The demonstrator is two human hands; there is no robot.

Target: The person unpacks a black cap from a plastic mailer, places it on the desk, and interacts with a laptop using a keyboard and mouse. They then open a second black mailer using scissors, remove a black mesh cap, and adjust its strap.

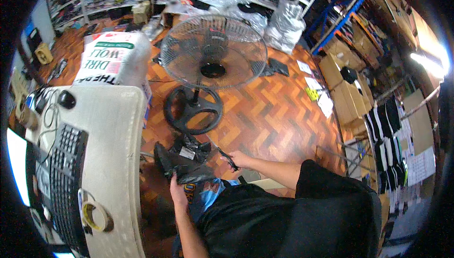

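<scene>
While the left hand (178,192) pinches the near edge of one black plastic bag (189,170), held just above the lap and beside the desk's right edge, the right hand (241,159) grips one pair of scissors (230,160), though whether the blades are parted cannot be told. Judged by its creases, the bag should handle as light, limp and rather slippery, best held by a gathered edge clear of the blades. Outward, one pedestal fan (213,71) stands beyond, and the desk (112,163) bears one black keyboard (67,177), one black mouse (66,99) and, near its front, one yellowish tape roll (88,214).
</scene>
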